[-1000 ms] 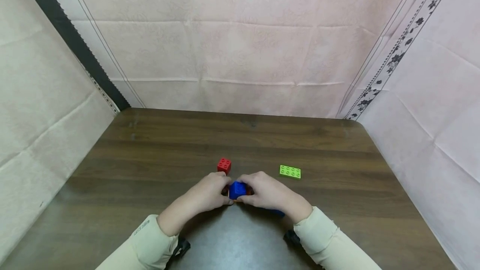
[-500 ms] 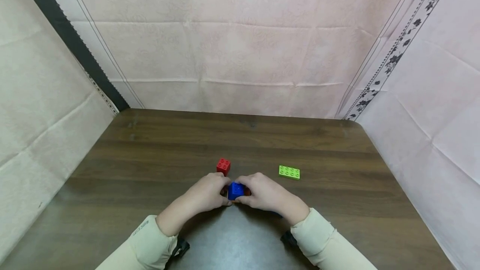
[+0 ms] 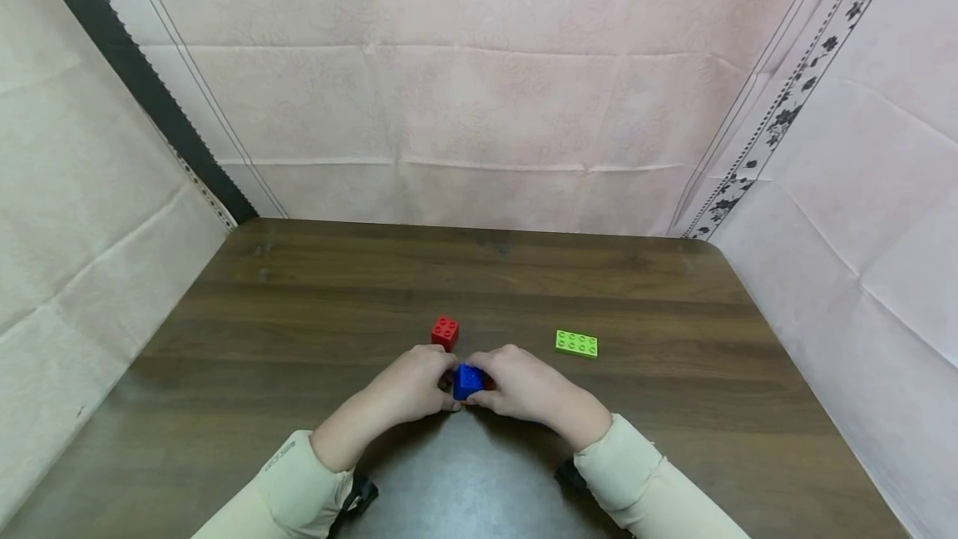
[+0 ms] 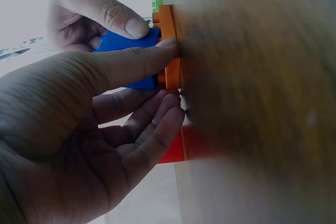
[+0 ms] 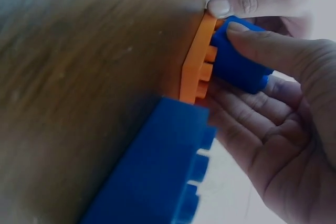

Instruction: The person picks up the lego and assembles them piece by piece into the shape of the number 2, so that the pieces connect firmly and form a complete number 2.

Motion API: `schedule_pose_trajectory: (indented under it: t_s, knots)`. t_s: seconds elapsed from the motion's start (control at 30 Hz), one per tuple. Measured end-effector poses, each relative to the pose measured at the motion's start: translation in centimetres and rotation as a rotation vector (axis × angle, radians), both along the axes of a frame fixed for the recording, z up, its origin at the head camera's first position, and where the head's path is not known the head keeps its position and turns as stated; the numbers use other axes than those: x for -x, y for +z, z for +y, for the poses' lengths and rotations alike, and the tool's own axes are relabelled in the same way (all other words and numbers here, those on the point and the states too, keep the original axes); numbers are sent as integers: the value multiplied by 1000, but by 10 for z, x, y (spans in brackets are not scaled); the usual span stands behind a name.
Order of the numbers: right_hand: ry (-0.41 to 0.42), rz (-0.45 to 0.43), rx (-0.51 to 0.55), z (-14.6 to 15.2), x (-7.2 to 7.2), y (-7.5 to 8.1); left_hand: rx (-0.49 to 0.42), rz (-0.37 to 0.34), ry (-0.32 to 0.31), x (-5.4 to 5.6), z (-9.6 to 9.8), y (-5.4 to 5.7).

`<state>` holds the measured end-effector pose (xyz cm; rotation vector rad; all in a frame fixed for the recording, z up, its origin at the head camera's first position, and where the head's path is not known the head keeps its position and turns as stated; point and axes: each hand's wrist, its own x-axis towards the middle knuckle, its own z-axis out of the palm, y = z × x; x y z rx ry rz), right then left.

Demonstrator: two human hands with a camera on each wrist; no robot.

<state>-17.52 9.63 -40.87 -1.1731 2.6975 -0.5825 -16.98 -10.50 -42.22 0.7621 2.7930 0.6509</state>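
A blue brick (image 3: 467, 382) with a slanted side sits at one end of a flat orange brick (image 5: 195, 61), over its studs. My right hand (image 3: 530, 385) pinches the blue brick, its thumb on the near side in the right wrist view. With thumb and fingers, my left hand (image 3: 415, 383) holds the orange brick's other end, low against the wooden table (image 3: 479, 289). From the left wrist, the orange brick lies along the tabletop. Whether the two bricks are fully pressed together cannot be told.
Just beyond the left hand stands a red brick (image 3: 445, 333). A flat lime green brick (image 3: 576, 343) lies farther right. Another blue brick (image 5: 152, 166) with studs is close by the right hand, hidden in the head view. Pale cloth walls (image 3: 479, 106) surround the table.
Both hands keep their hold on the bricks. My right hand and forearm have shifted slightly left, and the second blue brick has gone out of sight beneath them in the head view.
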Motion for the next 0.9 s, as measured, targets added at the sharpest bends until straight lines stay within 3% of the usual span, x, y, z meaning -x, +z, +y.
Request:
schedule_pose_trajectory:
  t_s: [0.23, 0.53, 0.9]
  knots:
    - [-22, 26, -59, -6, -4, 5, 0, 7, 0, 1, -1, 1]
    - [-19, 12, -73, -9, -4, 5, -4, -25, 15, 2, -2, -1]
    - [-4, 25, -79, -8, -2, 7, -18, -15, 3, 3, -1, 0]
